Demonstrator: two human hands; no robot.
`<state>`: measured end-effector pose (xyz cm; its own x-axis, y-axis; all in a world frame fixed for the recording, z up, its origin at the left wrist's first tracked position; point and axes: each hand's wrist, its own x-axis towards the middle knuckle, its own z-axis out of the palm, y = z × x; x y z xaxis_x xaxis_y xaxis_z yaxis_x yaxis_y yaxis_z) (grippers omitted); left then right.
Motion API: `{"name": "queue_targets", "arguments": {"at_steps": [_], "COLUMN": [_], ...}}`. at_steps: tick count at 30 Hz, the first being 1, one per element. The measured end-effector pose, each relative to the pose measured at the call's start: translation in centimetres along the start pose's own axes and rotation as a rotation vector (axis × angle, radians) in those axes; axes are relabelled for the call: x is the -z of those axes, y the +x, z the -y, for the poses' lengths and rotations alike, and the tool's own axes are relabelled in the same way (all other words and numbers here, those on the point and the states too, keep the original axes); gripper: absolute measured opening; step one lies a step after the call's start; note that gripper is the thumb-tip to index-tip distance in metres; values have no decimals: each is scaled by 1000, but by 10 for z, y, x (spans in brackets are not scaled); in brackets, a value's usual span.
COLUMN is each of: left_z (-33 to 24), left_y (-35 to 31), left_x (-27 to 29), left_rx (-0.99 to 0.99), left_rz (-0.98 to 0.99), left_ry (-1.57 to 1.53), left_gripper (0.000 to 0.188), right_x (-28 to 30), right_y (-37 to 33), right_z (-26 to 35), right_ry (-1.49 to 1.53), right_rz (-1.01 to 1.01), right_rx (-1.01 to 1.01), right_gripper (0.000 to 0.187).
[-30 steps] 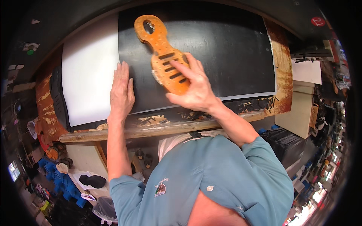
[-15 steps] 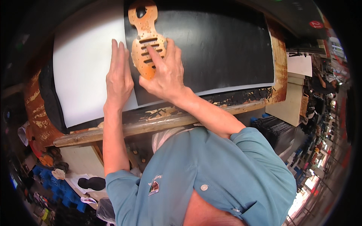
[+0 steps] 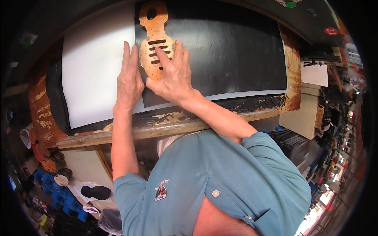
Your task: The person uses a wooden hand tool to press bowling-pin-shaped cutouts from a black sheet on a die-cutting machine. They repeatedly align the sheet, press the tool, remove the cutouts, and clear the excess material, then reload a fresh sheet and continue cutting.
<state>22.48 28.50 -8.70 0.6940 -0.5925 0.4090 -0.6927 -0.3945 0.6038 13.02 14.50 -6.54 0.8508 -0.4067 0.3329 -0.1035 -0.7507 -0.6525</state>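
Note:
A tan-orange, sole-shaped cutting die with a round hole at its far end and several slots lies on a black sheet, close to that sheet's left edge. My right hand grips the die's near half, thumb and fingers spanning its sides. Flat and edge-on, my left hand rests where the white sheet meets the black one, its fingers stretched out toward the far side. It holds nothing, and a narrow gap appears to separate it from the die.
A wooden rail runs along the table's near edge, with black offcuts behind it. Dark machine housing overhangs the far right. Blue pallets and a black sole-shaped piece are lower left; dark stacked sheets stand at right.
The view has shifted slightly, so the table sits a little further right. My left hand stays beside the die, and my right hand keeps its grip; the die shows no clear movement on the sheet.

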Motion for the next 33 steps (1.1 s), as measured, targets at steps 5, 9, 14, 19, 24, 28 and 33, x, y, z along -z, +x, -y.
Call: {"name": "queue_targets", "arguments": {"at_steps": [5, 9, 14, 19, 24, 28, 33], "left_z": [3, 5, -53, -109, -77, -83, -114], "left_y": [1, -1, -49, -126, -140, -132, -108], "left_x": [0, 5, 20, -26, -43, -40, -41], "left_rx": [22, 58, 112, -180, -361, -227, -146], "left_rz": [5, 20, -129, -83, -182, -126, -241], "left_ry": [-55, -122, -24, -259, 77, 168, 194], "left_gripper": [59, 52, 44, 13, 22, 21, 27], "right_x": [-5, -6, 43, 139, 235, 289, 299], "right_y": [-3, -4, -2, -10, 6, 32, -35], "right_z": [-3, -7, -40, -95, -124, -136, -159], "right_ry": [0, 5, 285, 432, 401, 291, 348], "right_rz": [-49, -8, 79, -350, -836, -915, -730], "right_rx": [77, 93, 130, -73, -14, 126, 119], "right_gripper": [78, 80, 76, 26, 23, 31, 31]}}
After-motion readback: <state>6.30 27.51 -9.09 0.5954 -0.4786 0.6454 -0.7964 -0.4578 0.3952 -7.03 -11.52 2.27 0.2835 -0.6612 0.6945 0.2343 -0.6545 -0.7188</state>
